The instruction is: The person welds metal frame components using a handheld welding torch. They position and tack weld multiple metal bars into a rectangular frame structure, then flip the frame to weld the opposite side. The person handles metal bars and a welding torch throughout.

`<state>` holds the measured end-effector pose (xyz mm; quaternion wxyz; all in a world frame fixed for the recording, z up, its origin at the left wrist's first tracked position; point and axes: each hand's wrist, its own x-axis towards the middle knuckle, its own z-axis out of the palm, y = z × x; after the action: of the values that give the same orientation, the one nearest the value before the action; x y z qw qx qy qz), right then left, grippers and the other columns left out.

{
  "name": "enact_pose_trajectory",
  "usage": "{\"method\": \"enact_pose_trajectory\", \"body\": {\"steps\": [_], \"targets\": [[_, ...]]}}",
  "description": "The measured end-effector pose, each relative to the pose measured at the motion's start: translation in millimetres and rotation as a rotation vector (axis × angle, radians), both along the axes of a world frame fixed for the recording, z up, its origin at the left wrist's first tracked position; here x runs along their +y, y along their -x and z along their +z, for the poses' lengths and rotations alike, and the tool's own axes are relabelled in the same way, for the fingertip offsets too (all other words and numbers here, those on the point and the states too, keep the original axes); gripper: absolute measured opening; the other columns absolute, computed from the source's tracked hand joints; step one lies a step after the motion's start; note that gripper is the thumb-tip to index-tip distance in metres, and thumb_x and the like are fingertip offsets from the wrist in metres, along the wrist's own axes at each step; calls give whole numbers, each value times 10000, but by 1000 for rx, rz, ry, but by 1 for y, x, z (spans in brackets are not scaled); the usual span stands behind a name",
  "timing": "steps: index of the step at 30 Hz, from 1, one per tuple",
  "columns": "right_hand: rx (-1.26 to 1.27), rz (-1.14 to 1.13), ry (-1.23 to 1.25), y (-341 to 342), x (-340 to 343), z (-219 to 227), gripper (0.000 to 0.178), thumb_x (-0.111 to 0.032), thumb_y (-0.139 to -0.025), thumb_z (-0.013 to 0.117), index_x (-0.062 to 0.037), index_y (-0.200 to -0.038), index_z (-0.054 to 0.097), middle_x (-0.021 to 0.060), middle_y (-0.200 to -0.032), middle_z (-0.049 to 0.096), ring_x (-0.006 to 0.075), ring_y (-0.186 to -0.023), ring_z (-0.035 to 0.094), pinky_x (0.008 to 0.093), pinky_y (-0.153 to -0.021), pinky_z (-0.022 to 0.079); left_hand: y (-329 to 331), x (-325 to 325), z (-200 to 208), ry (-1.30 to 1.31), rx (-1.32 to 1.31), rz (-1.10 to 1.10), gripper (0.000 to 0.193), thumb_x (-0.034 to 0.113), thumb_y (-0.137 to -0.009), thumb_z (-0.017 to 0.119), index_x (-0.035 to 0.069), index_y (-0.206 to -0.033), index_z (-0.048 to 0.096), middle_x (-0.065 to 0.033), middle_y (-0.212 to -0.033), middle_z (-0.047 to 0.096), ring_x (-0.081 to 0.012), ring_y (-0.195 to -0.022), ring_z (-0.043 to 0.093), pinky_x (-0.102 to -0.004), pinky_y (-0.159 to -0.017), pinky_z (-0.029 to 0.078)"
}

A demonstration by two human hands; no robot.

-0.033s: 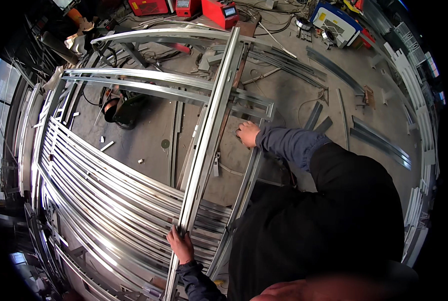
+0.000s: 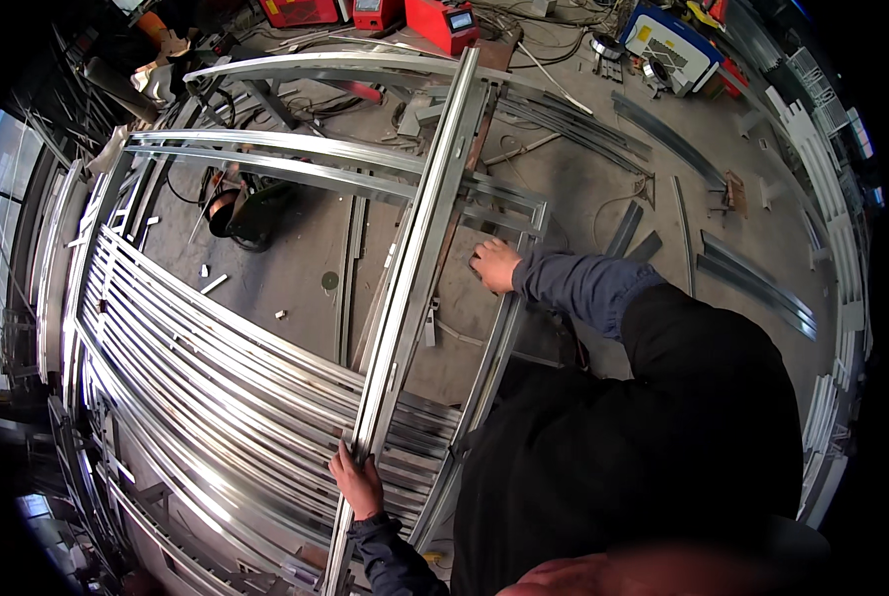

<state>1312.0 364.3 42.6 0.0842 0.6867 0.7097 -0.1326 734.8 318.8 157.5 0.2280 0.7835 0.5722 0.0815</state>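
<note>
A long, shiny metal profile [image 2: 414, 248] lies lengthwise across a large metal frame. My left hand [image 2: 359, 487] is closed on its near part, fingers over the left edge. Beyond it, my right hand [image 2: 495, 266] hangs over the gap beside the frame's right-hand rail [image 2: 502, 343], just short of the frame's corner [image 2: 539, 217]. Its fingers are curled together; a small dark bit shows at the fingertips, too small to name. Under the profile run several parallel metal bars [image 2: 226, 348], filling the frame's near left part.
A wire spool [image 2: 224, 214] sits on the floor inside the frame. Red machines [image 2: 444, 28] and a blue-and-white machine [image 2: 668, 50] stand at the back. Loose metal channels [image 2: 757, 283] lie at the right, with cables farther off. White profiles [image 2: 807, 159] line the right side.
</note>
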Motion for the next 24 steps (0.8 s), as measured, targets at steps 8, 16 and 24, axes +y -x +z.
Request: {"method": "enact_pose_trajectory", "body": {"steps": [8,16,24], "targets": [[886,150,165,148,-52,64,455,-329,-994,679,-45,-1348,704,198,-1278,687,405,-1209,664,495,-1038,536,-20,55,21,-149,-59,-9,616,85,-865,826,-20,-1436,619,-217,-1253,639,-445,-1197,597,-501,-1061,491],[1095,164,263,249,-58,82,433,-314,-1009,683,-38,-1340,709,193,-1243,720,392,-1150,701,470,-997,561,-63,159,33,-227,-30,-6,518,129,-897,834,27,-1373,656,-204,-1199,631,-427,-1160,601,-501,-1004,521],[937,67,213,196,-96,75,402,-249,-1009,664,-60,-1364,681,161,-1333,666,397,-1220,658,468,-1046,538,-66,263,-2,-199,-1,-21,515,152,-880,847,-22,-1333,675,-232,-1195,661,-446,-1146,638,-517,-1007,536]]}}
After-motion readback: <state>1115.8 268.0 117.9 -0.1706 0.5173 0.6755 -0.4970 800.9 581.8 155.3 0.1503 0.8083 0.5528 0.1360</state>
